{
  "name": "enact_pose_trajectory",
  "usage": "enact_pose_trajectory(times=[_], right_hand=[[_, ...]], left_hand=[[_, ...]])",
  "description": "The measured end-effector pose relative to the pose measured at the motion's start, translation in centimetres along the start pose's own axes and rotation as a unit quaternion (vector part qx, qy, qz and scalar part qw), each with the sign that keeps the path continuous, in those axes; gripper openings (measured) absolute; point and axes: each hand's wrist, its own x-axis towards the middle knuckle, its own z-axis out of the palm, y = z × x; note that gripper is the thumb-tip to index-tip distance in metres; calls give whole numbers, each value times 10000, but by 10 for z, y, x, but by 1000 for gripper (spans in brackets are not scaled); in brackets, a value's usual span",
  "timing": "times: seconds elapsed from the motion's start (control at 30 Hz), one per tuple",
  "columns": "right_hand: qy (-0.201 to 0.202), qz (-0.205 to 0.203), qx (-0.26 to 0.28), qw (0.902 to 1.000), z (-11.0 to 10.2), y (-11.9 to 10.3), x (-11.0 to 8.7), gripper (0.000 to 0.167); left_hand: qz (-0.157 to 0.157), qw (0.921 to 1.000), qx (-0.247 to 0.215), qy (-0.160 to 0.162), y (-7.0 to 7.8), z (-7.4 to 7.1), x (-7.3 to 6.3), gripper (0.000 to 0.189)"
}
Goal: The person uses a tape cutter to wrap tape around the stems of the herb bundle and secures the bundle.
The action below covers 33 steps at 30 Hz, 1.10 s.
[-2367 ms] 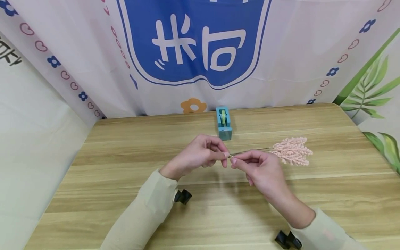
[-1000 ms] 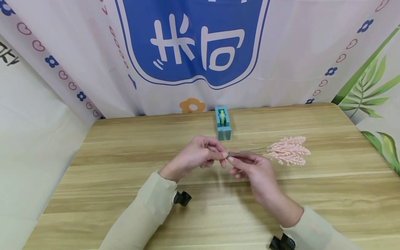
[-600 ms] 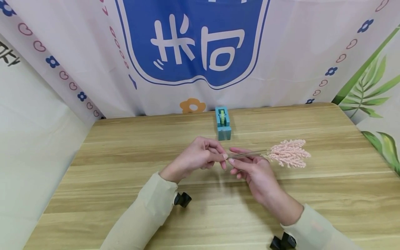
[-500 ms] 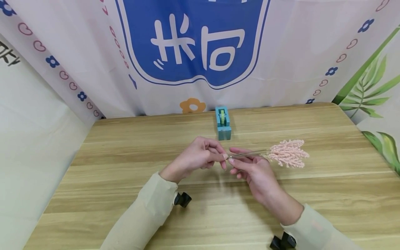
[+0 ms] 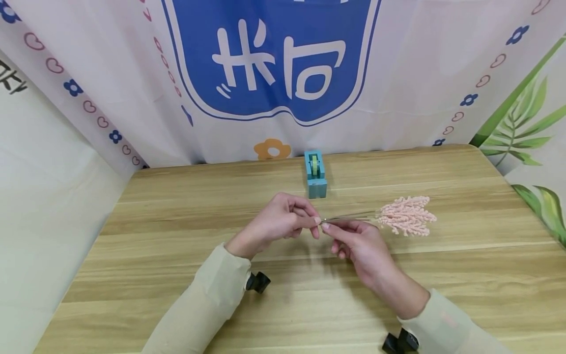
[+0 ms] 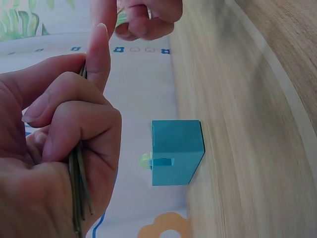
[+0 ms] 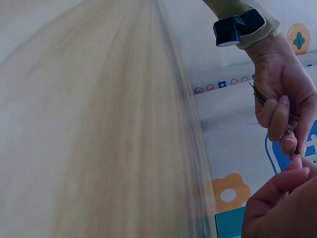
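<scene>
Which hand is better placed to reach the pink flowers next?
Right, likely: in the head view, the right hand is nearer the flowers, while the left hand grips the stems farther away.

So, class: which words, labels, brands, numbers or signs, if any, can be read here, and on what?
Blue shield on the backdrop: large white characters, too stylised to quote surely; others cut off above.
White panel, left: black characters, cut off, unreadable.
Tape dispenser, pink flowers: no lettering visible.
No readable numbers.
</scene>
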Motion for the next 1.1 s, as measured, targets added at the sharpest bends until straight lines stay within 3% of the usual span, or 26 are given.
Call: enact_pose_trajectory(times=[0.2,0.6,0.83,1.1], right_hand=[[246,75,-156,9995,-1,-1,-1,30],[-98,-212,257,9994,0,-1,-2,7],[-272,-274,488,9981,-2,-3,-4,21],[-451,-145,509,9976,-3,-5,0,17]], left_hand=[[-8,10000,60,60,0,1,-1,7],[18,9999,109,93,2,2,-2,9],[-30,9999,119,93,3,3,-3,9],[-68,9997,142,201,2,4,-2,17]])
